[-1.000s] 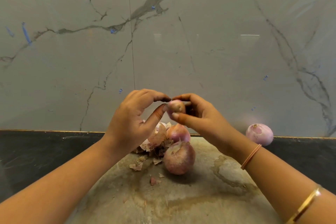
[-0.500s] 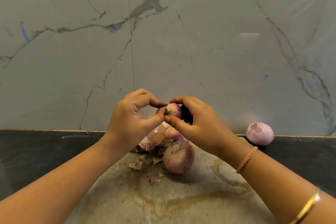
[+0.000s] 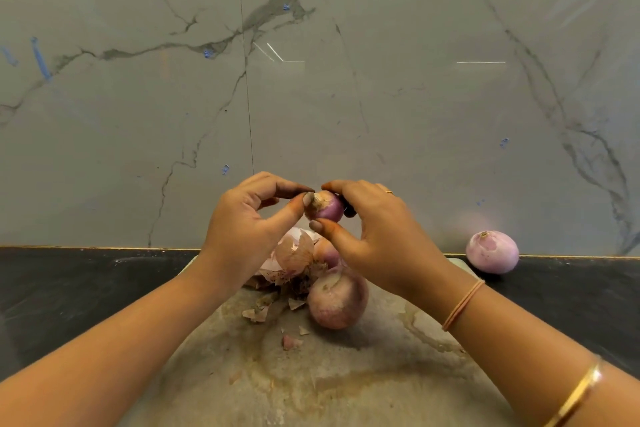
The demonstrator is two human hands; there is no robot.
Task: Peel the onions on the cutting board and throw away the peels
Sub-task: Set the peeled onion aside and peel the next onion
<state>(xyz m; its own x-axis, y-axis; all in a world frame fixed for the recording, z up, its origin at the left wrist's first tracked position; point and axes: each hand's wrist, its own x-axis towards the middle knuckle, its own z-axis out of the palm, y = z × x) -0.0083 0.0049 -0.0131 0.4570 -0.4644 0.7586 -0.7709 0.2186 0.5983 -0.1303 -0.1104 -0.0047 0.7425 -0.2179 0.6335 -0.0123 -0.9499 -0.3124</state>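
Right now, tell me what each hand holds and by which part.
Both hold one small onion above the board. The right hand grips its round body; the left hand pinches its pale, dry end.

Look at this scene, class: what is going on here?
A person is peeling onions. The right hand holds a small onion above the cutting board while the left hand pinches its root end. Two other onions and a pile of peels lie on the board; one peeled onion sits on the dark counter. The peels are not yet thrown away.
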